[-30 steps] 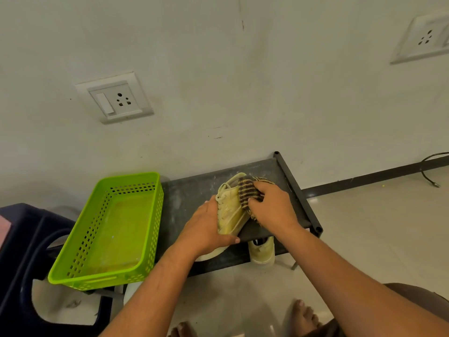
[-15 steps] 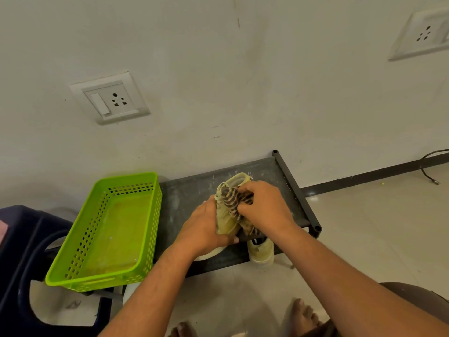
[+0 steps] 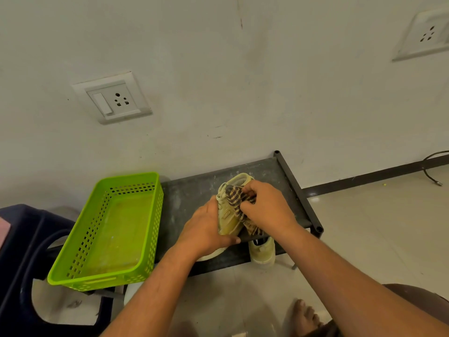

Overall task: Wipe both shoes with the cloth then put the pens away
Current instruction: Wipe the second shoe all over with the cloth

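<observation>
The shoe looks light and fairly stiff, pale with a white sole. Your left grip curls round its side and holds it on edge over the dark shelf. Your right grip bunches the soft striped cloth against its upper.

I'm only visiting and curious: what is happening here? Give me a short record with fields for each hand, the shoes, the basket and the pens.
Left hand: holds the shoe over the black shelf
Right hand: fingers grip the striped cloth, pressed against that shoe
Second shoe: lower down, below the shelf's front edge, untouched
Green basket: left of the held shoe
Pens: none in view
</observation>
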